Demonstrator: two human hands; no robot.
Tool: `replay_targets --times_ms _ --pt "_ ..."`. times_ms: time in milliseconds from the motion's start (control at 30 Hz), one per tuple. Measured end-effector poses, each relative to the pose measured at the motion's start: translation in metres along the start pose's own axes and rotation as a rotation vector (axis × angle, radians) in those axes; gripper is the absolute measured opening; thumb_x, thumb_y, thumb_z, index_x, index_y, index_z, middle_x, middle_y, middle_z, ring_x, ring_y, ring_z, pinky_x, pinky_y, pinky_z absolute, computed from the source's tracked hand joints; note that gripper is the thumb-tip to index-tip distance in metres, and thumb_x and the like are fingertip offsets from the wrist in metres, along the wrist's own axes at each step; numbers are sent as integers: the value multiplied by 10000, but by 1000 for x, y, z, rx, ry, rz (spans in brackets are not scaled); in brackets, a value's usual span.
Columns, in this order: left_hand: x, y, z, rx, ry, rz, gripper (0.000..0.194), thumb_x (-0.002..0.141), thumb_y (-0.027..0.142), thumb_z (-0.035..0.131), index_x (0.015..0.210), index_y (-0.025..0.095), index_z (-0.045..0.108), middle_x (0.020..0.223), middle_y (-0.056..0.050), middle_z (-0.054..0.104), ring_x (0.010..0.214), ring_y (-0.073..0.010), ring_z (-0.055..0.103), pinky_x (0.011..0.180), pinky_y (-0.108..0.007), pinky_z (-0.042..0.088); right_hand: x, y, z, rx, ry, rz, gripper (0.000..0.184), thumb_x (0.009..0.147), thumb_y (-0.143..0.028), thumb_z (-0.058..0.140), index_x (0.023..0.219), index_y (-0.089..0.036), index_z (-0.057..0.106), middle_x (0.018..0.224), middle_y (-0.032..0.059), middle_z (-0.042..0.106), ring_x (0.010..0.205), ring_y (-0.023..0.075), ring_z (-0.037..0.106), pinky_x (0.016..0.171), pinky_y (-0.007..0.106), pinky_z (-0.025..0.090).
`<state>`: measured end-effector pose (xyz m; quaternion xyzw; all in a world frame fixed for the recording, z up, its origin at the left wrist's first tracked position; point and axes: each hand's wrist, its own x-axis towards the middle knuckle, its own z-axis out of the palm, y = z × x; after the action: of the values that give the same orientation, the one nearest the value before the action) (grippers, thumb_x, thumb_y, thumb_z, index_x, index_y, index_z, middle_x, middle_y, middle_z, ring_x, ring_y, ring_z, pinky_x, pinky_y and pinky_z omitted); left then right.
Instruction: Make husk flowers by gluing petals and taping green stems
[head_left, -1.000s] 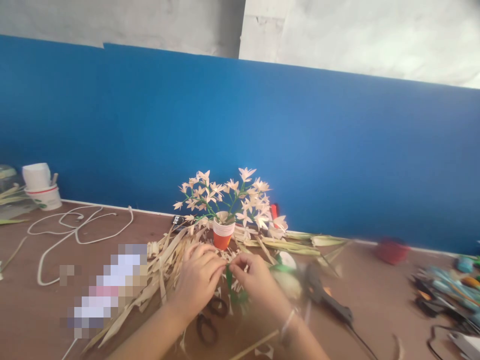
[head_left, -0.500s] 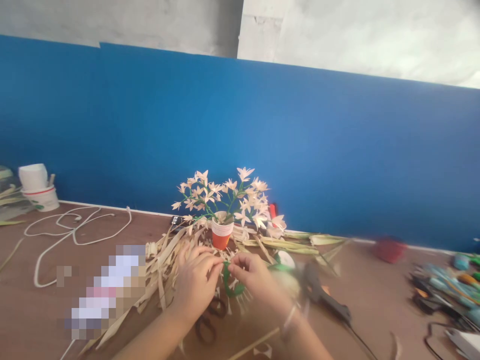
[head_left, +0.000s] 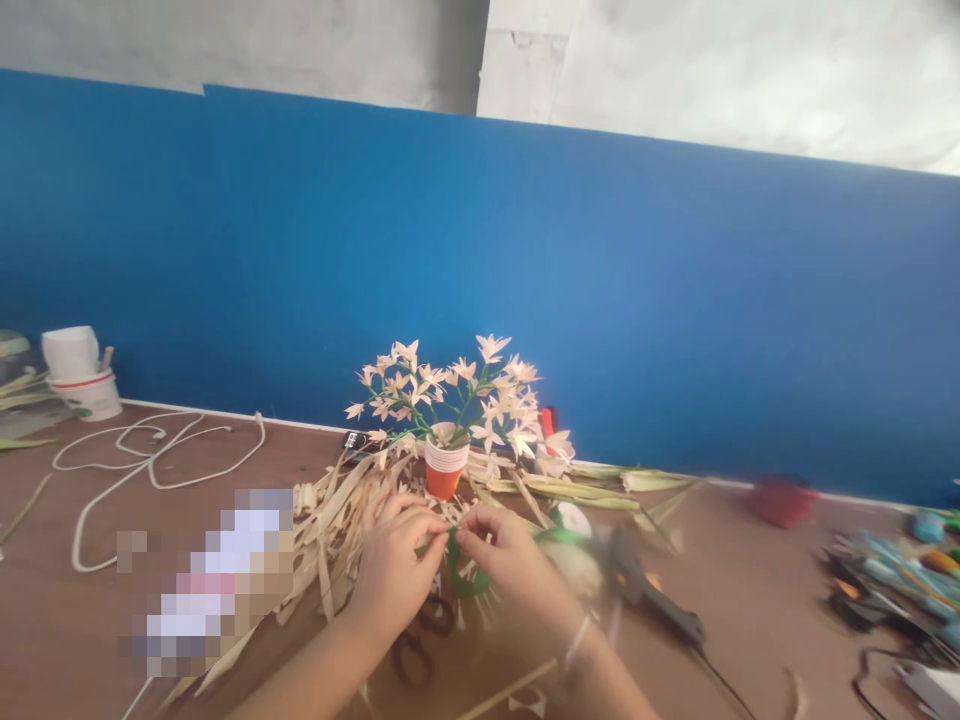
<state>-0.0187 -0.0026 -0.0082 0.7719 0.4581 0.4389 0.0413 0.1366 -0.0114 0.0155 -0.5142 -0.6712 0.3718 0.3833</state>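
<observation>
My left hand (head_left: pixel 397 565) and my right hand (head_left: pixel 506 555) come together at the middle of the table, thumbs and fingertips pinched. Between them hangs a curled green tape strip (head_left: pixel 469 580), its upper end in the fingers. Any thin stem inside the pinch is too small to make out. Just beyond the hands stands an orange and white paper cup (head_left: pixel 446 468) with pale handmade flowers (head_left: pixel 491 400) on green stems. Black scissors (head_left: pixel 412 655) lie below my left hand, blurred.
Dry husk strips (head_left: pixel 322 560) spread left of the cup, longer ones (head_left: pixel 592 490) behind right. A glue gun (head_left: pixel 652 590) lies right of my hand, near a white roll (head_left: pixel 571 518). White cable (head_left: pixel 82 520) and paper cups (head_left: pixel 82 390) are left; tangled coloured items (head_left: pixel 900 570) far right.
Both hands keep their pinch on the green tape strip and barely move. The whole view shifts very slightly to the right.
</observation>
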Motion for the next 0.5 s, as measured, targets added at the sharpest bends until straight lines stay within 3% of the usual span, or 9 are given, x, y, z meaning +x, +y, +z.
replay_targets --times_ms 267,367,500 --pt "1 -1 0 -20 -82 -118 115 703 159 615 711 250 684 753 -3 667 824 -208 581 935 -482 288 -1 6 2 -174 14 -72 103 764 -171 497 686 -175 563 660 -20 568 656 129 522 606 218 374" --pt "1 0 0 -29 -109 -113 187 709 144 604 796 278 702 781 -6 675 831 -209 579 936 -494 281 -1 9 2 -180 9 -87 110 764 -161 482 697 -177 569 675 -16 582 662 129 527 614 216 378" --pt "1 1 -1 -24 -139 -93 163 714 142 595 728 267 699 753 -4 684 824 -213 578 935 -503 278 -1 9 3 -193 10 -78 103 741 -136 486 673 -178 551 644 -25 564 641 124 522 597 208 375"
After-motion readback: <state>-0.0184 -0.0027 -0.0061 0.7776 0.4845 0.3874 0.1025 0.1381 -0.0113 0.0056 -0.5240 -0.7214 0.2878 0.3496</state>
